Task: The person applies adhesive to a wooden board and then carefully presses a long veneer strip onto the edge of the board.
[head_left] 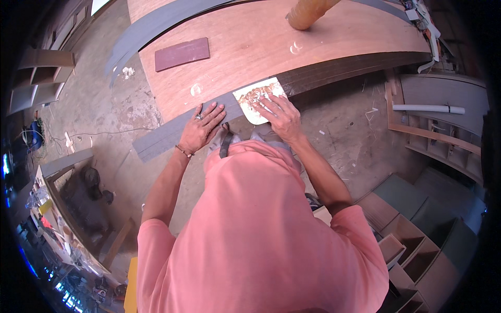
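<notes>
My left hand (202,128) lies open on a long dark grey strip (154,147) along the near edge of the plywood worktop (235,49), fingers slightly apart. My right hand (279,119) is on a square white plate (246,95) with rounded corners and brown residue, at the strip's right part. Its fingers lie over the plate's face, which reaches past the strip's near edge; the thumb is hidden and seems to be underneath, gripping it. A maroon rectangular board (181,54) rests on the worktop above my left hand.
An orange-brown cylinder (308,11) and curved grey sheet (125,49) are at the back. Wooden shelving (46,65) stands left, a cluttered bench (62,224) lower left, a frame with a white tube (428,108) right, open wooden boxes (407,235) lower right. A cable crosses the concrete floor.
</notes>
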The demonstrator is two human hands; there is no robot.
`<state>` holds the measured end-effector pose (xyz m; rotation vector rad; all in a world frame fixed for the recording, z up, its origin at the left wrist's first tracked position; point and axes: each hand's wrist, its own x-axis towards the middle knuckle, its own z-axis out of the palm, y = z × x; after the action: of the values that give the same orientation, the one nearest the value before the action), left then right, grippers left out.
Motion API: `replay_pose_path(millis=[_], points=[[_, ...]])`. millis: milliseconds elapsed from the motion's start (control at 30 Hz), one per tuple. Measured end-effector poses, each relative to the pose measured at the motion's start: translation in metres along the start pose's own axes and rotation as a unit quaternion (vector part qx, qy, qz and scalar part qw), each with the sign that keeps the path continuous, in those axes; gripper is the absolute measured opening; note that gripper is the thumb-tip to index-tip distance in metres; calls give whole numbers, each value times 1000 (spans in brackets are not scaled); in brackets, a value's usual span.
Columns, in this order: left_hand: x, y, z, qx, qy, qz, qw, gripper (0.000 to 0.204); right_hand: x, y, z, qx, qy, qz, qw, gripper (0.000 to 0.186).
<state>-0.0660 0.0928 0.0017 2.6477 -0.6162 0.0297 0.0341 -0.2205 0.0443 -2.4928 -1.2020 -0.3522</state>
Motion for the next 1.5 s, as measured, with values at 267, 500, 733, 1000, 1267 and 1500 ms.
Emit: replay_pose_path(millis=[267,500,733,1000,1267,1500], points=[[-2,-4,3,-2,7,7,1000,55,-2,-11,11,-9,-16,18,1000,48],[-4,-5,7,-9,11,3,1000,57,32,-10,-23,-6,-30,22,999,43],[-4,-6,8,-14,11,1,1000,59,27,-25,-33,9,-106,47,993,44],[-3,-5,5,-22,23,-1,1000,58,6,-28,-69,40,-149,44,987,42],[-2,-6,4,-14,16,6,1000,58,16,27,-37,-28,-31,5,999,48],[-3,-4,4,-13,22,6,1000,57,-3,32,-19,-28,-60,20,998,48]])
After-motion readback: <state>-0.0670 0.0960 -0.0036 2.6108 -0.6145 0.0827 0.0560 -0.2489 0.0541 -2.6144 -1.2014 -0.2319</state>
